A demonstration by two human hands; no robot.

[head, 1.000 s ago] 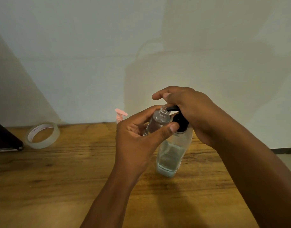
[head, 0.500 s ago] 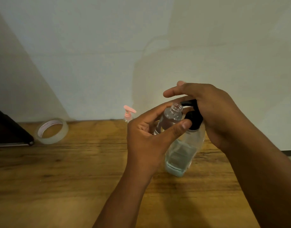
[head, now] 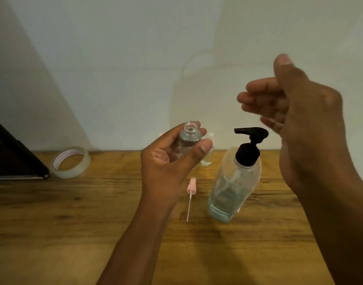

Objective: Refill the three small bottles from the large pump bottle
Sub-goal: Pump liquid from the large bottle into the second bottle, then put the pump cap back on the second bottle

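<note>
My left hand [head: 172, 159] grips a small clear bottle [head: 189, 138] upright above the table, its neck uncapped and liquid inside. The large clear pump bottle [head: 236, 182] with a black pump head [head: 250, 133] stands to its right, low on liquid. My right hand [head: 295, 112] hovers above and right of the pump, fingers loosely curled, holding nothing. A pink sprayer cap with its dip tube [head: 190, 197] lies on the table between my left wrist and the pump bottle. A second small clear bottle [head: 208, 158] stands behind my left thumb, partly hidden.
A roll of clear tape [head: 70, 162] lies at the back left of the wooden table [head: 73, 223], beside a dark flat object [head: 14, 159]. A pale wall runs along the table's back edge. A pink tip [head: 160, 134] peeks out behind my left fingers.
My right hand has lifted off the pump head and moved up and right. My left hand has carried the small bottle left, away from the spout.
</note>
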